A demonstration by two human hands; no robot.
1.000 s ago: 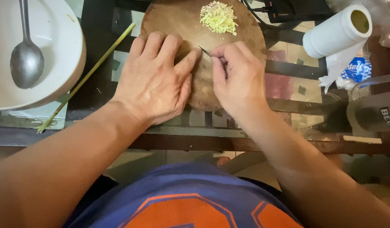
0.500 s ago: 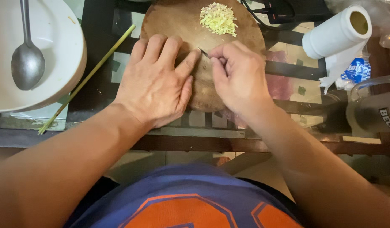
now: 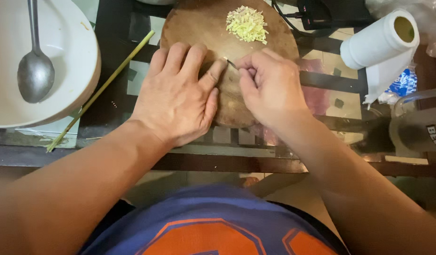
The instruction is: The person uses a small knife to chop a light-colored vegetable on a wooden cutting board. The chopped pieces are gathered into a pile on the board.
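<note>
A round wooden cutting board (image 3: 199, 28) is seen at twelve o'clock, with a heap of chopped pale-yellow shreds (image 3: 246, 23) lying on its far part. The left hand (image 3: 177, 97) is pressed flat on the board; the right hand (image 3: 270, 87), at its three o'clock, is closed around a small blade (image 3: 231, 63). A white bowl (image 3: 71, 71) holding a spoon (image 3: 35, 66) is placed at ten o'clock, a paper roll (image 3: 380, 42) at two o'clock.

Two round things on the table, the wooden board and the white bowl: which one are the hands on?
The round wooden board: left hand and right hand rest on it. The white bowl, holding a spoon, sits untouched.
</note>
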